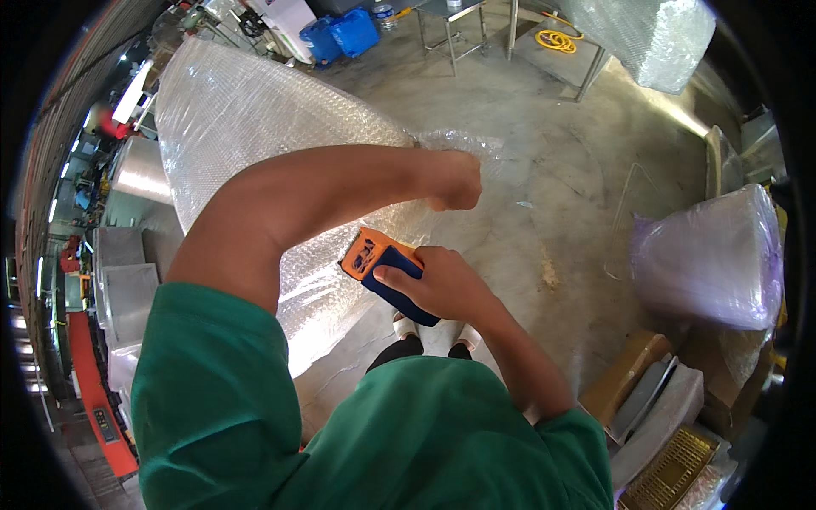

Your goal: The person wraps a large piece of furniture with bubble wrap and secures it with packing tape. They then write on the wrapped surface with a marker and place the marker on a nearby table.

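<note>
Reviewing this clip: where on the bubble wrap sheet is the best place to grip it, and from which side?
Probably the gathered edge of the bubble wrap sheet, where the left hand pinches it from the floor side. There the film bunches into a narrow fold; elsewhere it spreads wide and slack.

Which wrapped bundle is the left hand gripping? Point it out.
The large bubble-wrap sheet at left: the left hand clutches its edge. The plastic-wrapped bundle at right and the one at top stand untouched.

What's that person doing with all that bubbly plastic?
A person in a green shirt stands on a concrete floor with a big sheet of bubble wrap. The left hand is closed on the sheet's edge, holding it up. The right hand holds an orange and blue hand tool against the wrap lower down. More wrapped bundles and boxes sit off to the right.
</note>
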Tool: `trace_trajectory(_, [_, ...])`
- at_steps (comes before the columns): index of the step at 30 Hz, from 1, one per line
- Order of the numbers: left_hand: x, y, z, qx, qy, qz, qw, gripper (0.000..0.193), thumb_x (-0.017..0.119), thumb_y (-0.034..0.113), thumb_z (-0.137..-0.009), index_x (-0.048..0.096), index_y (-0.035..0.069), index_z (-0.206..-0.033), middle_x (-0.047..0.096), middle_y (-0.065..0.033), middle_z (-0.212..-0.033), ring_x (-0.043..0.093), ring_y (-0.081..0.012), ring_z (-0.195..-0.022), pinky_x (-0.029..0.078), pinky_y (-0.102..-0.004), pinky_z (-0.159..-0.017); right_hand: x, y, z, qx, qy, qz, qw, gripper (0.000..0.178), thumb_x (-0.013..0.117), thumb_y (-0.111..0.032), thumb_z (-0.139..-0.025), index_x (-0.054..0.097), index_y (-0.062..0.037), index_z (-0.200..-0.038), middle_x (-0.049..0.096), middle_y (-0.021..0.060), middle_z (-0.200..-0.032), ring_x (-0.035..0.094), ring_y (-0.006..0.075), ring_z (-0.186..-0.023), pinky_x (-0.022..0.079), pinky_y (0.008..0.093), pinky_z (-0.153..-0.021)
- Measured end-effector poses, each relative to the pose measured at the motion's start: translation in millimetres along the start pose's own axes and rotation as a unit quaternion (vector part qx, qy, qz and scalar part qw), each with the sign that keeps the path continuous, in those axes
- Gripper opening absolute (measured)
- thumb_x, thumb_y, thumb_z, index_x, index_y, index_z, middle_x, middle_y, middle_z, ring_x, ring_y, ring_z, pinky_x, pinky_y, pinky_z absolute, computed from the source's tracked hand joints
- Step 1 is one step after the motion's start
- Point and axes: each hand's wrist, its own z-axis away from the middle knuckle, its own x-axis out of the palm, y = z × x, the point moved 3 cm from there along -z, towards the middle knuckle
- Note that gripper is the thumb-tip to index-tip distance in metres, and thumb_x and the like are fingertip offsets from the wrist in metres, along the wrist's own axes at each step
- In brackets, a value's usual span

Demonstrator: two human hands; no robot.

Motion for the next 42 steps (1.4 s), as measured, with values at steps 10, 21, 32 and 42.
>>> trace_trajectory(10, [-0.3, 1.3, -4.7, -0.031, 0.013, -0.017, 0.999, 0.028, 0.077, 0.022, -0.076, 0.079, 0.013, -0.103, 0.076, -0.0065, -0.104, 0.072, -0.0284, -0.098, 0.058, -0.0429, -0.082, -7.8, -22.2, -24.4, 0.205, 0.026, 0.115, 0.972, 0.099, 0.056, -0.082, -0.081, 0.069, 0.0139, -0.102, 0.071, 0.0282, -0.104, 0.069, 0.0359, -0.104, 0.051, 0.0412, -0.087])
trace_trajectory(21, [-13.1, 11.3, 4.0, -0.016, 0.019, -0.068, 0.997, 0.028, 0.074, 0.023, -0.08, 0.078, 0.014, -0.106, 0.075, -0.0025, -0.112, 0.071, -0.0247, -0.103, 0.058, -0.0426, -0.084, 2.6, 36.3, -20.5, 0.171, 0.041, 0.013, 0.984, 0.094, 0.058, -0.083, -0.078, 0.073, 0.0045, -0.11, 0.073, 0.0185, -0.106, 0.069, 0.0297, -0.097, 0.051, 0.0404, -0.086])
trace_trajectory(32, [-2.7, 3.5, 2.3, -0.028, 0.029, -0.011, 0.999, 0.016, 0.069, 0.012, -0.079, 0.078, 0.006, -0.092, 0.076, -0.0121, -0.099, 0.073, -0.0311, -0.095, 0.059, -0.041, -0.082, 9.5, 141.3, -21.2, 0.119, 0.014, -0.005, 0.993, 0.074, 0.06, -0.071, -0.088, 0.073, 0.0004, -0.106, 0.073, 0.0105, -0.089, 0.067, 0.0215, -0.081, 0.052, 0.0382, -0.073])
trace_trajectory(42, [0.6, 1.1, -4.5, -0.029, -0.064, 0.009, 0.997, 0.013, 0.068, 0.012, -0.081, 0.078, 0.005, -0.087, 0.075, -0.0121, -0.089, 0.074, -0.0303, -0.087, 0.058, -0.0405, -0.078, 25.0, 191.7, -92.9, -0.023, 0.033, -0.03, 0.999, 0.073, 0.062, -0.07, -0.087, 0.073, 0.0009, -0.104, 0.073, 0.0187, -0.09, 0.07, 0.0293, -0.081, 0.053, 0.0417, -0.072])
